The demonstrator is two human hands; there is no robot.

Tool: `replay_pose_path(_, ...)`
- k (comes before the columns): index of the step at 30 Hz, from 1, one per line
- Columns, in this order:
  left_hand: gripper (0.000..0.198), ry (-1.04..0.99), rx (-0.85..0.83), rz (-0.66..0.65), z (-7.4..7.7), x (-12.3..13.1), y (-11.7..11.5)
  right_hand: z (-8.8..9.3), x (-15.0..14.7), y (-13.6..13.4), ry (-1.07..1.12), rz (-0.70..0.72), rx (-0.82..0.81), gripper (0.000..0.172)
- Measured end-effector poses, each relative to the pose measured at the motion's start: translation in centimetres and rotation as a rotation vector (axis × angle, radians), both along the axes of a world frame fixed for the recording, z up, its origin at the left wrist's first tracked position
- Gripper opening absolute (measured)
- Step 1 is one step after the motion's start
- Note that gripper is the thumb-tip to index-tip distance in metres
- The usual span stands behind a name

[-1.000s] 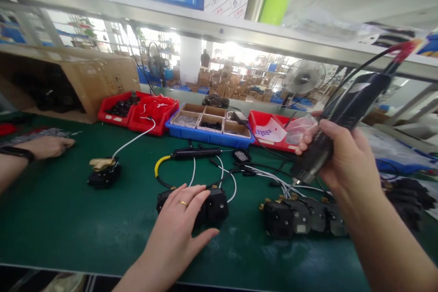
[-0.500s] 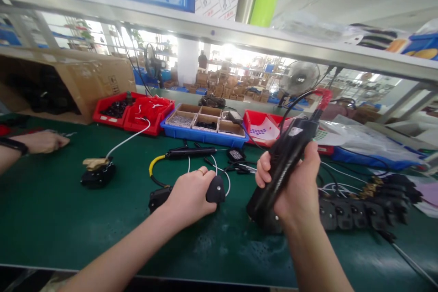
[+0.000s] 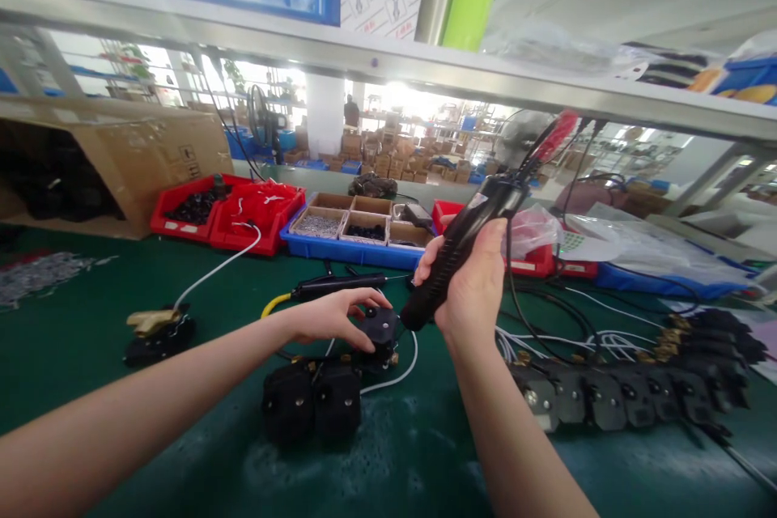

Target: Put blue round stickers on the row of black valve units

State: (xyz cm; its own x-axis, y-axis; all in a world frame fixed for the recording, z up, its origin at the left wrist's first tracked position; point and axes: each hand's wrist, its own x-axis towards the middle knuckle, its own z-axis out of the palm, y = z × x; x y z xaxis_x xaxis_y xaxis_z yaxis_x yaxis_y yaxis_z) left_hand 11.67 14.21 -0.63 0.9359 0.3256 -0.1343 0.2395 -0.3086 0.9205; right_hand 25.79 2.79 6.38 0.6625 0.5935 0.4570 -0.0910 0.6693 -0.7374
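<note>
My right hand [image 3: 477, 283] is wrapped round a black electric screwdriver [image 3: 464, 239], held tilted with its lower end pointing down to the left. That end is close to the right side of a small black housing [image 3: 381, 325]; I cannot tell whether the bit touches it. The fingers of my left hand [image 3: 343, 314] grip this housing from the left. Just in front, two similar black housings [image 3: 288, 405] stand side by side on the green bench [image 3: 200, 445]. A white cable [image 3: 415, 356] curves beside the held housing.
On the right, a row of black housings [image 3: 607, 401] has brass fittings and white cables. Another housing with a brass part [image 3: 151, 328] lies left. Behind are red bins [image 3: 227, 239], a blue tray [image 3: 352, 251], a second black tool [image 3: 333, 283] and a cardboard box [image 3: 163, 146].
The screwdriver has swung left, bringing its lower end near the held housing. My left hand has shifted slightly up, uncovering the two front housings. Another person's hand at far left has gone from view.
</note>
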Motion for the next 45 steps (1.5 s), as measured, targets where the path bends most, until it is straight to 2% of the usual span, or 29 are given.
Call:
replay_pose_path(5,0.062,-0.074,-0.382,0.056,-1.0,0.1,0.0,-0.1,-0.4,2.3,-0.058,-0.005,0.016,0.060)
replay_pose_path(10,0.043,-0.097,-0.485,0.097,-1.6,0.6,-0.5,-0.3,-0.3,3.4,-0.078,-0.031,-0.003,0.061)
replay_pose_path(15,0.034,-0.131,-0.531,0.166,-2.3,0.8,-0.4,0.3,-0.3,3.2,-0.087,-0.026,-0.005,0.061)
replay_pose_path(20,0.039,-0.131,-0.584,0.188,-3.0,0.5,-0.2,1.0,-0.6,3.3,-0.139,0.036,0.009,0.058)
replay_pose_path(25,0.041,-0.163,-0.635,0.226,-3.3,0.5,-0.4,0.5,-1.0,4.0,-0.192,0.114,0.007,0.060)
replay_pose_path(30,0.042,-0.189,-0.667,0.230,-3.2,0.6,-0.8,0.2,-1.6,4.1,-0.202,0.112,-0.014,0.058)
replay_pose_path(34,0.048,-0.173,-0.679,0.253,-3.2,0.7,-0.9,-0.1,-1.5,4.2,-0.235,0.130,-0.040,0.064)
replay_pose_path(40,0.047,-0.184,-0.668,0.235,-3.0,0.7,-0.9,-0.2,-1.6,4.2,-0.241,0.090,-0.063,0.063)
replay_pose_path(45,0.047,-0.190,-0.672,0.229,-3.2,0.8,-0.9,-0.4,-1.5,4.3,-0.251,0.138,-0.028,0.063)
